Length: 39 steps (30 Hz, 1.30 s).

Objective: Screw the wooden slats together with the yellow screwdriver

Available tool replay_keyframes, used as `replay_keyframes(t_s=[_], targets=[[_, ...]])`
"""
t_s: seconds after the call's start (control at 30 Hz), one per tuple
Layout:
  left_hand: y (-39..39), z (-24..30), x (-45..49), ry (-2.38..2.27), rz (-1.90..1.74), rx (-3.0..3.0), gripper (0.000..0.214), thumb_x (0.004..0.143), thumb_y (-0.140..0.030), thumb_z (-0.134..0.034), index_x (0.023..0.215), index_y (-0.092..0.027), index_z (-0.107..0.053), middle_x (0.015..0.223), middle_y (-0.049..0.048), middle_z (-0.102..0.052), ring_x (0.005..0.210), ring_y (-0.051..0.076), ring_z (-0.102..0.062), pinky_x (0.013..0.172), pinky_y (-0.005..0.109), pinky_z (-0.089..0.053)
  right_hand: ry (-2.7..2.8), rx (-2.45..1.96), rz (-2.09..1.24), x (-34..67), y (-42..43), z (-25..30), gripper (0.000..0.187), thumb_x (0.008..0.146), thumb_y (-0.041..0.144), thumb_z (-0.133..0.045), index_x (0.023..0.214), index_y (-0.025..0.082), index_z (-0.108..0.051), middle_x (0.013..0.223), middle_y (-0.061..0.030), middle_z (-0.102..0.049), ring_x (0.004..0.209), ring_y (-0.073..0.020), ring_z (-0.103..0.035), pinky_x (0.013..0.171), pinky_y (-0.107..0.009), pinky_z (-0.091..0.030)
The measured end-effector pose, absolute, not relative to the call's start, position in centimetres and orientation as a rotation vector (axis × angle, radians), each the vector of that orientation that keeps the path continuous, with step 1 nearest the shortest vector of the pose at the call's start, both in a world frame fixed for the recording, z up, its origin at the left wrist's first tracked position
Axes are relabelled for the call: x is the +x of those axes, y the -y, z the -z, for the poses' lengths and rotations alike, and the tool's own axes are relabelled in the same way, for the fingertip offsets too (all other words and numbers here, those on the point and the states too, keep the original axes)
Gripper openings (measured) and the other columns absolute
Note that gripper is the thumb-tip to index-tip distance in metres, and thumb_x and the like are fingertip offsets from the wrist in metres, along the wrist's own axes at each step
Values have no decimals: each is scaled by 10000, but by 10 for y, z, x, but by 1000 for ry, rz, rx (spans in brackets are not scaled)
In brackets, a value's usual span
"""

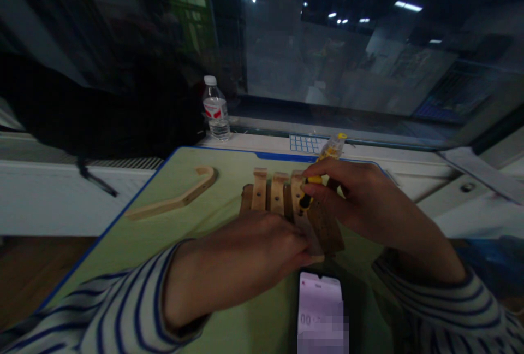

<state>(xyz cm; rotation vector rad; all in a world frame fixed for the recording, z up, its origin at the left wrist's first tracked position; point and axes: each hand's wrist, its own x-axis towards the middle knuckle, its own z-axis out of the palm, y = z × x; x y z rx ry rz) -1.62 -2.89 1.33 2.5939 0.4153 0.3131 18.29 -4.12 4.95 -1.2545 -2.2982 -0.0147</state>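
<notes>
My right hand [347, 187] pinches a short yellow-and-black screwdriver [314, 180], its tip down at the rightmost of several curved wooden strips. My left hand [266, 242] lies across the lower part of these strips, fingers curled around the right one near its lower end. The left wooden strip [259, 193] and the middle wooden strip [278, 198] each show a dark screw or hole. Beneath them is a brown wooden board [327, 228], partly covered by my hands. What lies under my left palm is hidden.
A loose hook-shaped wooden piece [176, 201] lies left on the pale green table [241, 321]. A phone [320, 305] with a lit screen sits near the front. On the sill stand a water bottle [216, 109] and a clear yellow-capped container [333, 146]. A dark window [278, 42] rises behind.
</notes>
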Motion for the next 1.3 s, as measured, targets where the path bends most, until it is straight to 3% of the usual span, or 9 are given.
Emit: replay_keyframes(t_s=[0.4, 0.6, 1.3], targets=[[29, -8, -17, -437, -322, 2573, 308, 997, -296, -392, 914, -195, -671, 857, 30, -716, 797, 158, -678, 737, 248, -494, 2303, -1244, 29, 183, 42, -49, 152, 922, 333, -546, 993, 224, -624, 837, 39, -700, 677, -101, -625, 593, -231, -398], [29, -13, -17, -447, -340, 2539, 327, 996, -332, -393, 914, -187, -675, 862, 40, -715, 825, 166, -680, 768, 260, -501, 2299, -1259, -2, 183, 42, -50, 164, 927, 344, -536, 998, 222, -619, 890, 25, -705, 750, -123, -645, 646, -246, -418], [29, -13, -17, -445, -304, 2595, 270, 987, -257, -425, 910, -191, -675, 858, 31, -709, 784, 158, -674, 712, 250, -480, 2304, -1291, -3, 182, 41, -50, 193, 924, 376, -532, 977, 210, -615, 820, 20, -683, 706, -128, -623, 614, -257, -394]])
